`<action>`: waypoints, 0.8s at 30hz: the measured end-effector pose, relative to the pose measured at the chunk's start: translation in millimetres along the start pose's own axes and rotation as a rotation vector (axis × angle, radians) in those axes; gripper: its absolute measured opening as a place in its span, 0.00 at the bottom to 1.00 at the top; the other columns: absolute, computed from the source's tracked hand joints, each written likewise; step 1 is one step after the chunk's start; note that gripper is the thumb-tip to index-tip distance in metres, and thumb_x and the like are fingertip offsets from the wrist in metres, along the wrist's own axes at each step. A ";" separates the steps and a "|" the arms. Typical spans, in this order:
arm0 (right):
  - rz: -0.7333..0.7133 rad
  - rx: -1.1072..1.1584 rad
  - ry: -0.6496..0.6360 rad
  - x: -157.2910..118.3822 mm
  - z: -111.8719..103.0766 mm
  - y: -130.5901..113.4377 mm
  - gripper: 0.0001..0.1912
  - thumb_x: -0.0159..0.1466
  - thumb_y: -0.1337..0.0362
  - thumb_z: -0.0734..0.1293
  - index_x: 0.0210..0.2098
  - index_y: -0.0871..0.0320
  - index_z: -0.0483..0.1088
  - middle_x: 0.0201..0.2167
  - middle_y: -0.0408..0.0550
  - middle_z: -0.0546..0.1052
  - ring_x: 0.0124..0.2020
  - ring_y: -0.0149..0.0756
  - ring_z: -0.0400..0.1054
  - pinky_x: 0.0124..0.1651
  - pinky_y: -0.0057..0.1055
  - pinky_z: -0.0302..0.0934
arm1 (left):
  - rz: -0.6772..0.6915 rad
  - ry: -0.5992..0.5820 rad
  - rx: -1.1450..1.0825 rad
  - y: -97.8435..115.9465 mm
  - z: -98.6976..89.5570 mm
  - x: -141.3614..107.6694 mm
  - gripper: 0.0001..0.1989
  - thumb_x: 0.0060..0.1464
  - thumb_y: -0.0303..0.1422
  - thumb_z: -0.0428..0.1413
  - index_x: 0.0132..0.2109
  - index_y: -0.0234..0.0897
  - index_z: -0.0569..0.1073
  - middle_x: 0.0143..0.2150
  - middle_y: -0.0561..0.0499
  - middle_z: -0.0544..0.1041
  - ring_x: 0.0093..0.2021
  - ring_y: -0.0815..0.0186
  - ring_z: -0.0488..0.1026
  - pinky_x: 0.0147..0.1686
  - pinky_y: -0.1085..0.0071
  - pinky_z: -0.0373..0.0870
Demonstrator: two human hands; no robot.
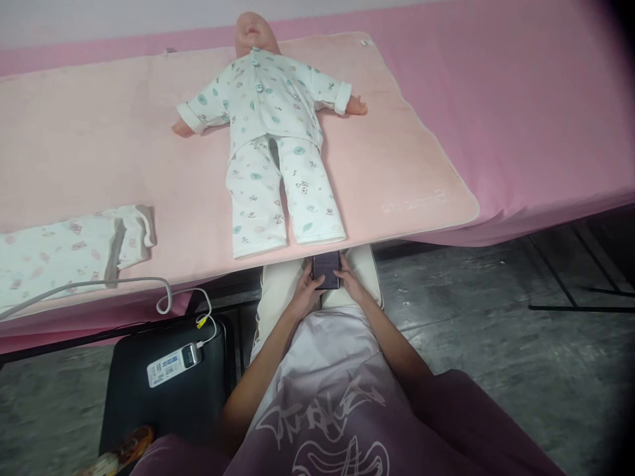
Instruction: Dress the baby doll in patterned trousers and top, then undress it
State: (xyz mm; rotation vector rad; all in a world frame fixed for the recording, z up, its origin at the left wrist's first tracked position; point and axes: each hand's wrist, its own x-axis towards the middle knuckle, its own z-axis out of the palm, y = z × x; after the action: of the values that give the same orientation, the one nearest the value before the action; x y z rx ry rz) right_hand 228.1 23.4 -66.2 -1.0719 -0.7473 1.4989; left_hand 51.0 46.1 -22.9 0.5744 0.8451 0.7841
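Low over my lap, just below the table edge, a dark smartphone rests between both hands. My left hand grips its left side, with the thumb over the screen. On its right side my right hand holds it, thumb also at the screen. In front of me a baby doll lies on its back, arms spread. It wears a white printed jacket with snaps down the front and matching trousers. One sleeve cuff is folded back.
A light pink mat covers part of a pink-draped table. Folded printed baby clothes lie at the left. A cable runs to a white power bank on a black stool. Thin metal legs stand at right.
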 end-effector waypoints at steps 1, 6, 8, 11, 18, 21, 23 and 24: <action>0.001 0.000 -0.001 -0.4 0.1 -0.5 0.40 0.64 0.51 0.74 0.74 0.46 0.70 0.71 0.47 0.77 0.73 0.53 0.70 0.76 0.48 0.66 | 0.003 0.010 0.014 -1.9 -1.6 0.5 0.40 0.55 0.39 0.78 0.73 0.48 0.78 0.73 0.43 0.78 0.74 0.46 0.74 0.68 0.52 0.79; -0.022 -0.004 0.001 -0.1 1.0 -2.0 0.42 0.63 0.50 0.75 0.75 0.46 0.69 0.71 0.46 0.77 0.74 0.52 0.69 0.81 0.50 0.60 | 0.015 0.024 0.058 -9.0 -6.8 3.4 0.45 0.55 0.42 0.78 0.77 0.50 0.74 0.76 0.42 0.75 0.76 0.44 0.72 0.67 0.52 0.80; -0.038 -0.013 0.001 0.3 1.5 -1.6 0.43 0.63 0.48 0.76 0.76 0.46 0.68 0.72 0.47 0.76 0.75 0.52 0.68 0.83 0.50 0.58 | 0.016 0.012 0.053 -8.7 -6.8 3.7 0.45 0.55 0.43 0.77 0.77 0.49 0.73 0.77 0.42 0.73 0.76 0.43 0.71 0.68 0.51 0.80; -0.053 -0.060 0.013 0.8 3.2 0.3 0.46 0.63 0.45 0.79 0.77 0.46 0.67 0.71 0.49 0.76 0.74 0.51 0.68 0.82 0.49 0.60 | 0.011 -0.019 0.020 -6.7 -6.1 3.5 0.45 0.55 0.43 0.77 0.77 0.49 0.73 0.77 0.42 0.74 0.76 0.43 0.71 0.70 0.50 0.78; -0.075 -0.142 0.040 2.2 5.1 3.0 0.44 0.66 0.43 0.78 0.76 0.49 0.66 0.69 0.53 0.77 0.71 0.50 0.71 0.80 0.47 0.62 | 0.002 -0.005 -0.020 -2.9 -3.3 2.1 0.43 0.56 0.42 0.75 0.76 0.47 0.75 0.76 0.43 0.76 0.76 0.45 0.72 0.71 0.50 0.76; -0.055 -0.104 -0.002 0.6 2.5 -0.6 0.44 0.66 0.45 0.76 0.77 0.47 0.65 0.72 0.50 0.74 0.75 0.50 0.67 0.82 0.46 0.59 | 0.006 -0.004 -0.033 -0.6 -0.5 1.1 0.41 0.55 0.43 0.76 0.74 0.46 0.77 0.75 0.42 0.77 0.75 0.45 0.73 0.71 0.50 0.77; -0.048 -0.094 -0.018 -0.8 1.8 -3.9 0.43 0.66 0.48 0.76 0.77 0.46 0.65 0.73 0.49 0.74 0.75 0.49 0.66 0.83 0.46 0.57 | 0.010 0.002 -0.040 0.6 1.2 0.5 0.38 0.55 0.44 0.76 0.71 0.46 0.79 0.73 0.42 0.78 0.74 0.45 0.74 0.70 0.51 0.78; -0.048 -0.092 -0.021 -1.5 2.1 -5.4 0.43 0.66 0.49 0.77 0.77 0.46 0.65 0.73 0.49 0.74 0.75 0.49 0.67 0.83 0.46 0.56 | 0.010 0.007 -0.041 0.9 1.8 0.2 0.37 0.56 0.44 0.76 0.70 0.45 0.80 0.72 0.42 0.79 0.73 0.45 0.75 0.69 0.52 0.78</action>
State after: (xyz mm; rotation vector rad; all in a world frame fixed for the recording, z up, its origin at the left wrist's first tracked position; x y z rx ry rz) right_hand 228.4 23.3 -60.2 -1.1008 -0.8579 1.4490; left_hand 52.3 46.5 -21.3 0.5406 0.8313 0.8114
